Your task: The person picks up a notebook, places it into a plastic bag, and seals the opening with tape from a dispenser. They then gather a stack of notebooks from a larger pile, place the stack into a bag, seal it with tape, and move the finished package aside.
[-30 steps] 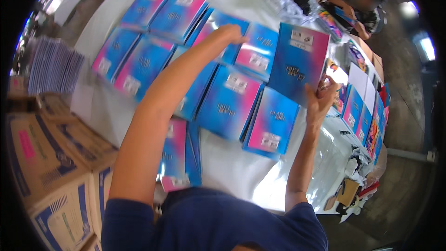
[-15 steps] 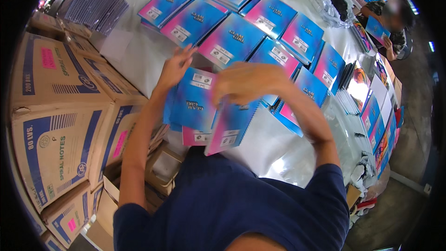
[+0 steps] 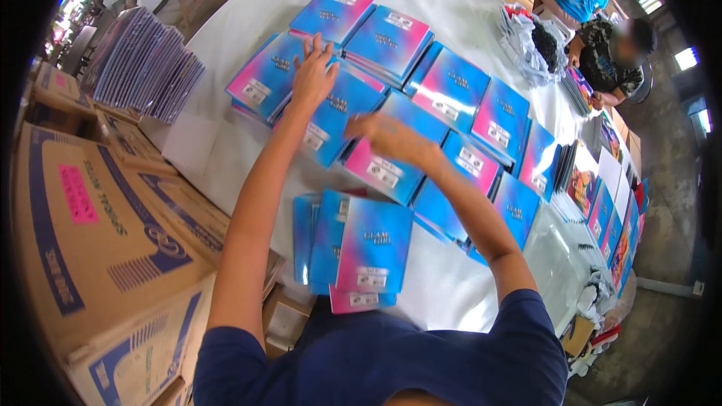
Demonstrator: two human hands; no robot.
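Blue and pink spiral notebooks lie in rows of stacks across the white-covered table. My left hand (image 3: 312, 79), fingers spread, rests over the border between a far-left notebook stack (image 3: 259, 84) and the neighbouring notebook stack (image 3: 359, 89). My right hand (image 3: 387, 137) is over the near side of that second stack, beside another notebook stack (image 3: 391, 173); motion blurs its fingers, so any grip is unclear. Close to my body sits an uneven pile of the same notebooks (image 3: 383, 237), untouched by either hand, its top notebook turned slightly from those beneath.
Cardboard cartons (image 3: 113, 233) crowd the left side, with a tall stack of spiral notebooks (image 3: 143, 64) behind them. Plastic bags (image 3: 530, 45) lie at the far right. More notebooks (image 3: 594, 203) line the right edge. Two people sit beyond; one holds a notebook.
Both hands have moved away from the near pile to the farther stacks. The notebook that was tilted under my right hand now appears to lie on the near pile. The view has shifted.
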